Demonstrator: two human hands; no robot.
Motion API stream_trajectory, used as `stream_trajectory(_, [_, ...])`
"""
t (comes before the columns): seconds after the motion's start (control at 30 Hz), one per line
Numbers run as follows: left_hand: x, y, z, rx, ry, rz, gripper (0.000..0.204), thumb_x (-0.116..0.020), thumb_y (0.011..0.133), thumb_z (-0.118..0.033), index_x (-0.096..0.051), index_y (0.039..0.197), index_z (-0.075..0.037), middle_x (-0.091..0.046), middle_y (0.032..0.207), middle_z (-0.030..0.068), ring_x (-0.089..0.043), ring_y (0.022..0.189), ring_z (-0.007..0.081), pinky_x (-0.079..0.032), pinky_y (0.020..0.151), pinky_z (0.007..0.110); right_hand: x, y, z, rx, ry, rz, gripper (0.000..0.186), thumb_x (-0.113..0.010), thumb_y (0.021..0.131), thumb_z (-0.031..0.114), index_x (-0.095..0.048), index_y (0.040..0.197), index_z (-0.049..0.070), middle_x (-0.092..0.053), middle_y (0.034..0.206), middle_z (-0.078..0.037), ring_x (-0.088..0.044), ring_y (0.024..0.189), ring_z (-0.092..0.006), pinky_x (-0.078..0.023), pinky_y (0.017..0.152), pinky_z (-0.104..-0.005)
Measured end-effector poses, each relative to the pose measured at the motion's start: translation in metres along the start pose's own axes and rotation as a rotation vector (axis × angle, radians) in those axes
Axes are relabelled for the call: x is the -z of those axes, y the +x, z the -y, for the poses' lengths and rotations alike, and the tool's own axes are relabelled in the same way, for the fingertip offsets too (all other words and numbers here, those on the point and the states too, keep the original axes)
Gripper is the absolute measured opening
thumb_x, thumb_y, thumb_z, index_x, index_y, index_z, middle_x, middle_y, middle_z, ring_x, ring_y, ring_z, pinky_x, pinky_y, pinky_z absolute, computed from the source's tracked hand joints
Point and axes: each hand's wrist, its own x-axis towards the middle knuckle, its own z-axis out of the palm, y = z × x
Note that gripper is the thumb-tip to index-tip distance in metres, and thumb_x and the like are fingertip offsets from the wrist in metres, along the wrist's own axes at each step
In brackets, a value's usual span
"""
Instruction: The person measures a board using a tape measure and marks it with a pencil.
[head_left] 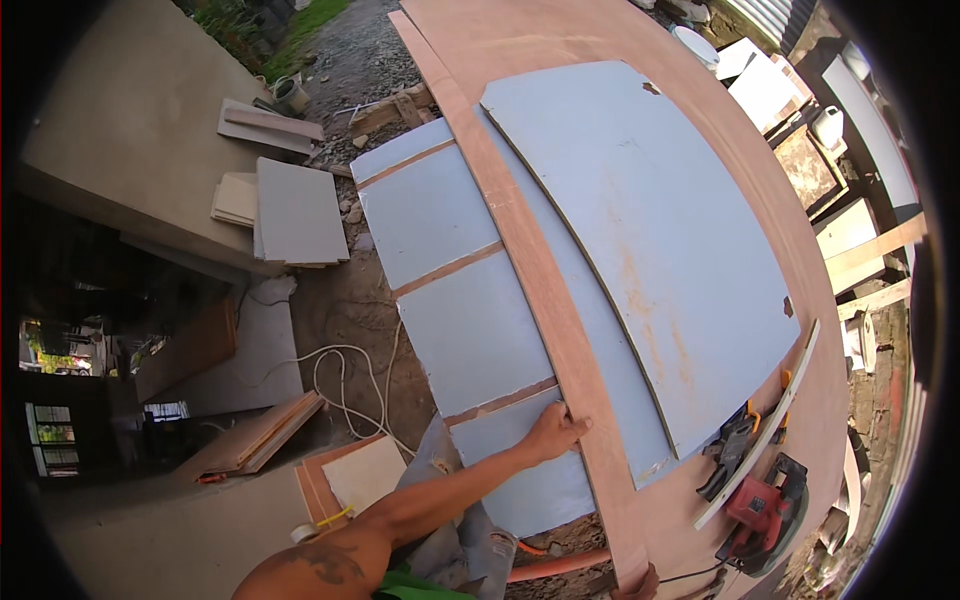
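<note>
A long reddish-brown plywood strip (530,260) runs from the far edge to near my body, lying across light blue panels. My left hand (558,432) is closed on the strip's left edge, its thumb near the top face. At the near end of the strip, my right hand (637,583) grips it, mostly cut off by the lower edge of the picture. Left of the strip, a blue panel (480,330) is crossed by thin brown wood bars. To its right, a larger blue sheet (640,220) with stained, chipped edges lies on a broad plywood sheet (560,35).
A red circular saw (760,508), black-and-orange clamps (728,455) and a pale narrow strip (765,435) lie at the right. A white cord (345,380) loops over the ground at the left. Board offcuts (300,210) lean by the wall. An orange pipe (560,565) is near my legs.
</note>
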Motion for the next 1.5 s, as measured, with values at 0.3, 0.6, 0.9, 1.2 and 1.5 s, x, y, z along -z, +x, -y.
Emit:
stream_trajectory(0.3, [0.037, 0.024, -0.117, 0.168, 0.763, -0.004, 0.041, -0.067, 0.089, -0.033, -0.06, 0.07, 0.002, -0.064, 0.061, 0.014, -0.064, 0.054, 0.0215, -0.051, 0.049, 0.032, 0.008, 0.015, 0.017, -0.044, -0.124, -0.03, 0.095, -0.084, 0.058, 0.032, -0.044, 0.138, -0.001, -0.051, 0.134, -0.024, -0.045, 0.124, -0.0433, -0.037, 0.106, -0.0511])
stream_trajectory(0.6, [0.164, 0.147, -0.193, -0.549, 1.303, -0.433, 0.099, -0.07, 0.079, -0.058, -0.032, 0.141, 0.009, -0.037, 0.14, 0.0321, -0.029, 0.136, 0.0451, -0.021, 0.109, 0.061, 0.0, 0.01, 0.034, -0.234, -0.323, -0.317, 0.076, -0.074, 0.061, 0.02, -0.048, 0.13, 0.003, -0.057, 0.113, -0.02, -0.057, 0.107, -0.0359, -0.046, 0.09, -0.0481])
stream_trajectory(0.9, [0.171, 0.198, -0.213, -0.55, 1.198, -0.538, 0.113, -0.061, 0.079, -0.07, -0.021, 0.145, 0.012, -0.03, 0.147, 0.0326, -0.021, 0.141, 0.0469, -0.011, 0.116, 0.058, 0.054, 0.097, 0.196, -0.271, -0.009, -0.22, 0.115, -0.087, 0.055, 0.038, -0.028, 0.15, 0.013, -0.032, 0.147, -0.023, -0.035, 0.134, -0.0417, -0.026, 0.108, -0.0573])
stream_trajectory(1.2, [0.233, 0.284, -0.27, -0.404, 1.334, -0.705, 0.104, -0.043, 0.083, -0.078, -0.029, 0.148, 0.002, -0.026, 0.145, 0.0394, -0.025, 0.139, 0.0467, -0.019, 0.11, 0.063, 0.01, 0.227, 0.248, -0.234, 0.267, -0.726, 0.1, -0.077, 0.072, 0.055, -0.032, 0.147, 0.007, -0.04, 0.135, -0.027, -0.039, 0.127, -0.0432, -0.035, 0.103, -0.0555])
stream_trajectory(1.5, [0.22, 0.294, -0.281, -0.191, 1.41, -0.775, 0.075, -0.04, 0.087, -0.072, -0.033, 0.15, -0.032, -0.013, 0.152, 0.0359, -0.01, 0.139, 0.0577, -0.015, 0.103, 0.076, -0.004, 0.252, 0.249, -0.551, 0.047, -0.562, 0.077, -0.072, 0.078, 0.053, -0.047, 0.14, 0.015, -0.049, 0.117, -0.02, -0.049, 0.11, -0.0369, -0.041, 0.09, -0.0514])
